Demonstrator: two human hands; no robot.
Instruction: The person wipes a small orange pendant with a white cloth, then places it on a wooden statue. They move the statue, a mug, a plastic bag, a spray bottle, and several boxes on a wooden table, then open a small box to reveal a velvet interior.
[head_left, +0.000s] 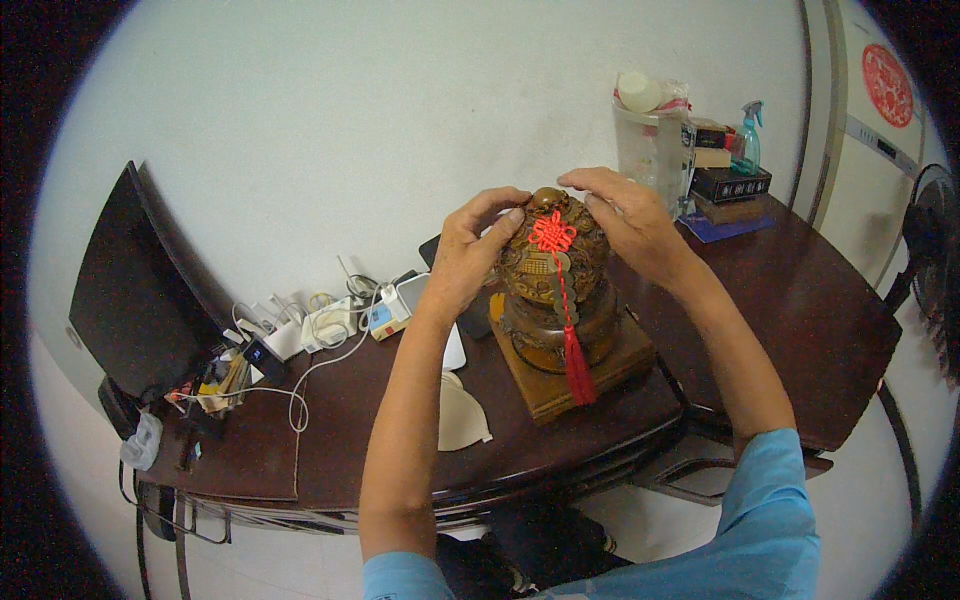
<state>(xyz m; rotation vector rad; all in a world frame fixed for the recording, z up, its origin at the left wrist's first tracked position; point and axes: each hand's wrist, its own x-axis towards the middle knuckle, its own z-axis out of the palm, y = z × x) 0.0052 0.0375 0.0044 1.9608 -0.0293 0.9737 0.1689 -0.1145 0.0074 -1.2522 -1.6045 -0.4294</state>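
Note:
A carved brown ornament (521, 281) with a round knob (548, 197) on top stands upright on a square wooden base (544, 401) before me. Down its front hangs a red Chinese knot (553, 233) with a string of coin-like discs (567, 286) and a red tassel (578, 367). My left hand (475, 241) curves around the upper left side, thumb and forefinger apart near the knob. On the other side, my right hand (636, 221) is raised with fingers spread, its thumb close to the carved top. Whether either hand touches the ornament is hard to tell.
On the dark wooden desk (352, 420) lie a beige fan-shaped item (461, 420), white cables (300, 401) and power strips (330, 324). A monitor (142, 292) stands left. Back right are a clear plastic bin (641, 142), stacked boxes (727, 185) and a spray bottle (746, 146).

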